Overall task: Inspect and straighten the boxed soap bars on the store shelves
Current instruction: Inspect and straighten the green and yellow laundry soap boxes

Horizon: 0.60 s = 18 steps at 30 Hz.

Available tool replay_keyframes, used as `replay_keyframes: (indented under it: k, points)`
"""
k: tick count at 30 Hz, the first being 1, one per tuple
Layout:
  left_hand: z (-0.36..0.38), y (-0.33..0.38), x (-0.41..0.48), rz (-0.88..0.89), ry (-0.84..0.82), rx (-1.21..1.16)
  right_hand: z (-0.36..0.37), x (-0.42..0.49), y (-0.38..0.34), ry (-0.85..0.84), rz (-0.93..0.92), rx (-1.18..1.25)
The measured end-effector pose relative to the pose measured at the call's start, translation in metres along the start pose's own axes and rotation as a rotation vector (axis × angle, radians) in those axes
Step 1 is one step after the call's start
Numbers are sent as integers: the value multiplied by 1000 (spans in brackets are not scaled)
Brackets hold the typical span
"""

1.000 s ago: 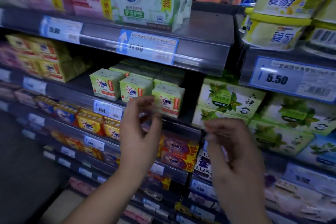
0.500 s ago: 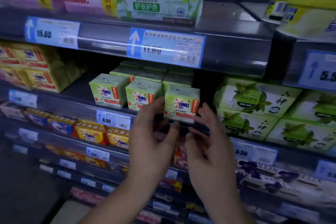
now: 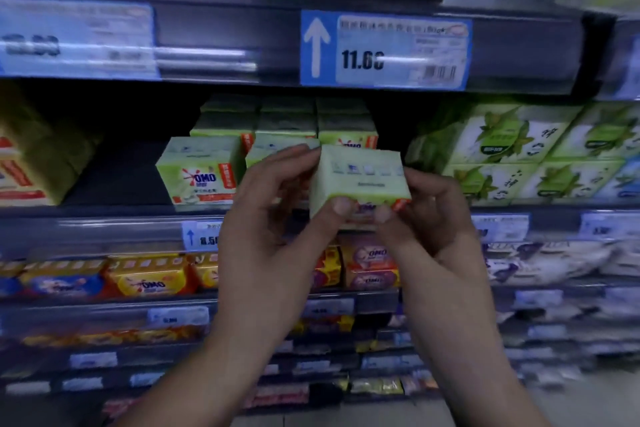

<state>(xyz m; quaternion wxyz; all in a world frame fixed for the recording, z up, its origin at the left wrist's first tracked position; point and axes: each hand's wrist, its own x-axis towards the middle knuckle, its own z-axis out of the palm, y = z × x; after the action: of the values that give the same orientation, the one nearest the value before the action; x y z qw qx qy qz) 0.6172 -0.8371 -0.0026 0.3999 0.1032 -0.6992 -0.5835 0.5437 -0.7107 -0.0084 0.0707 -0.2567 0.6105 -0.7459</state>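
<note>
I hold a light green OMO soap box (image 3: 358, 175) in front of the middle shelf, tilted so its top face shows toward me. My left hand (image 3: 273, 215) grips its left side and my right hand (image 3: 420, 215) its right side, thumbs on the lower front edge. Behind it stand rows of the same green OMO boxes (image 3: 202, 172), stacked two high and running deep into the shelf. The front box of the middle row is partly hidden by my left fingers.
Green leaf-print soap boxes (image 3: 512, 152) fill the shelf to the right, yellow boxes (image 3: 24, 163) the left. A shelf edge with a blue 11.60 price tag (image 3: 384, 50) hangs just above. Lower shelves hold yellow and orange OMO bars (image 3: 149, 279) and purple packs (image 3: 554, 258).
Both hands closed on the front right green OMO box and lifted it off the shelf, tipping its top toward me. The view moved closer to the shelf.
</note>
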Motion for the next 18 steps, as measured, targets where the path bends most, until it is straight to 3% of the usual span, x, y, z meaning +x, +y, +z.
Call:
replay_keyframes:
  k: [3, 9, 12, 14, 16, 18]
  points:
    - [-8, 10, 6, -28, -68, -119, -2, 0, -7, -39, 27, -4]
    - [-6, 20, 6, -217, 10, -250, -11, 0, -21, -231, 49, 17]
    - [-5, 20, 3, -168, -5, -202, -17, 3, -22, -259, 19, -31]
    - [-8, 20, -1, -111, -105, -157, -21, 5, -22, -235, 25, 39]
    - [-11, 18, -4, -99, -208, -89, -23, 7, -23, -196, 132, 209]
    - [-6, 15, -8, -95, -211, 9, -26, 9, -23, -153, 234, 247]
